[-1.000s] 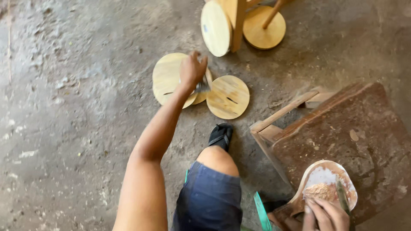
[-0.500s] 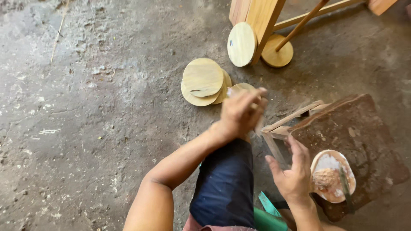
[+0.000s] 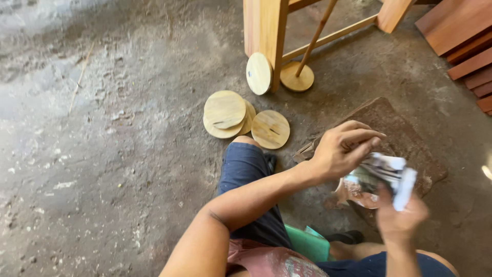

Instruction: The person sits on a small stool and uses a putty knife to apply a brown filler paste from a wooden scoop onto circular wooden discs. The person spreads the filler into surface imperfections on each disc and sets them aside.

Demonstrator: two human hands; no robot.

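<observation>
My right hand (image 3: 401, 220) pinches a crumpled white rag or sheet (image 3: 385, 177), blurred so I cannot tell which, and my left hand (image 3: 341, 149), fingers curled, pulls at its near edge just above the smeared disc (image 3: 353, 192) on the brown board (image 3: 405, 138). Tugging unevenly, I judge it could tear or drop into the paste. Farther off, the round wooden discs (image 3: 225, 113) lie on the floor near my knee, where I might knock them.

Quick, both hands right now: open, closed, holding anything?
Left hand: fingers curled, pinching the top of the crumpled white sheet.
Right hand: closed on the same sheet from below; it is motion-blurred.
</observation>
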